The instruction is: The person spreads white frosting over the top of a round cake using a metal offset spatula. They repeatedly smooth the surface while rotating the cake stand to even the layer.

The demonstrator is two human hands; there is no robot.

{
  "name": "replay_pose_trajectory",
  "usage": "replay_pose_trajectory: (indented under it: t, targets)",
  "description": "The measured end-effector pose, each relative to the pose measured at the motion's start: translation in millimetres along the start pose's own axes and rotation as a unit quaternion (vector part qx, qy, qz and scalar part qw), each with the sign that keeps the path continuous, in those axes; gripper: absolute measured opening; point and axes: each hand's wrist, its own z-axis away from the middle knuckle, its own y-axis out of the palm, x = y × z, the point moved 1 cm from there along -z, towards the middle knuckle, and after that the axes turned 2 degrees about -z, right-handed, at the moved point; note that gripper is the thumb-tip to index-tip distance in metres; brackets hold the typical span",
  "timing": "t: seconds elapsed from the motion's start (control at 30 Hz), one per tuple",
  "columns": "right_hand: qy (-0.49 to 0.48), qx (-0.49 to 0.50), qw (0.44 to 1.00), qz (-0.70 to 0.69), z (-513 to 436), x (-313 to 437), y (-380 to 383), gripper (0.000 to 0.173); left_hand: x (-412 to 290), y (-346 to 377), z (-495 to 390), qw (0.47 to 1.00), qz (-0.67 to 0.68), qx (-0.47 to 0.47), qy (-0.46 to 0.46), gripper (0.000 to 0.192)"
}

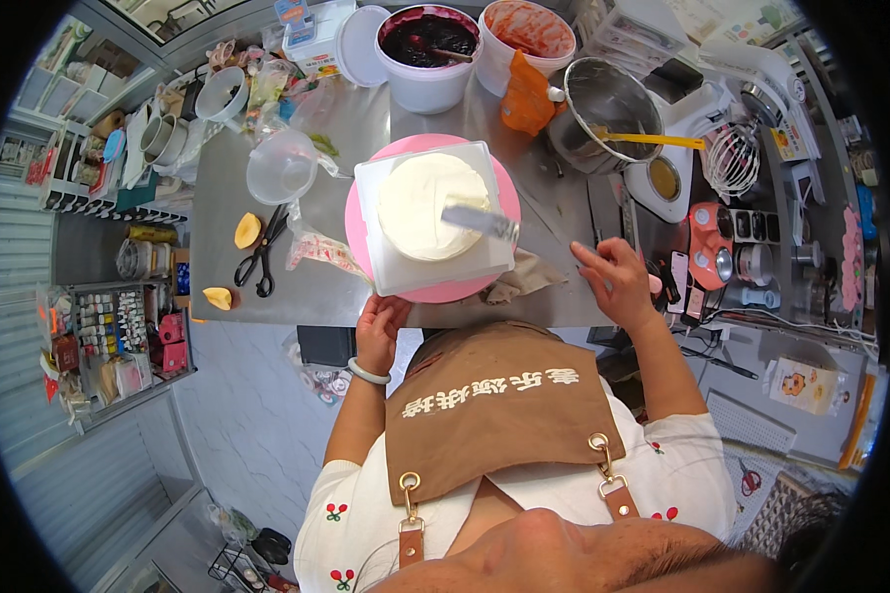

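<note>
A round cake in smooth cream-coloured frosting [429, 200] sits on a square whitish board [386, 278] over a pink round turntable [357, 222]. The metal blade of a palette knife [482, 221] lies across the cake's right side, blurred at its outer part. My right hand [617, 282] is to the right, fingers partly extended, around the palette knife; a pink handle end shows beyond the palm, while the shaft between is hard to make out. My left hand [382, 319] is at the turntable's near edge, fingers curled at the rim; whether they grip it is unclear.
A crumpled cloth [530, 280] lies by the turntable. Black scissors [262, 256], yellowish fruit pieces [248, 230] and a clear cup [282, 167] are left. Behind stand a tub of dark red filling [426, 81] and a steel bowl [593, 141] with a yellow-handled spatula [656, 139].
</note>
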Motion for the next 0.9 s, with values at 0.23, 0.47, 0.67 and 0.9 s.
replay_pose_trajectory:
  t: [0.23, 0.47, 0.67, 0.9]
  targets:
    - [0.073, 0.087, 0.985, -0.129, -1.8, 2.1, 17.4, 0.044, 8.8, 5.6, 4.7, 0.996, -0.061, 0.032, -0.062, 0.04]
    - [0.104, 0.06, 0.985, -0.121, 3.0, 4.7, 10.3, 0.044, 1.9, 7.6, 3.7, 1.0, -0.006, -0.006, 0.018, 0.039]
    - [0.054, 0.054, 0.993, -0.088, 16.6, 15.9, 14.5, 0.044, 7.6, 8.5, 4.8, 0.998, -0.027, 0.022, -0.051, 0.039]
    - [0.063, 0.049, 0.99, -0.114, 21.4, 18.8, 17.1, 0.048, 6.4, 8.7, 6.5, 0.998, -0.037, 0.029, -0.046, 0.042]
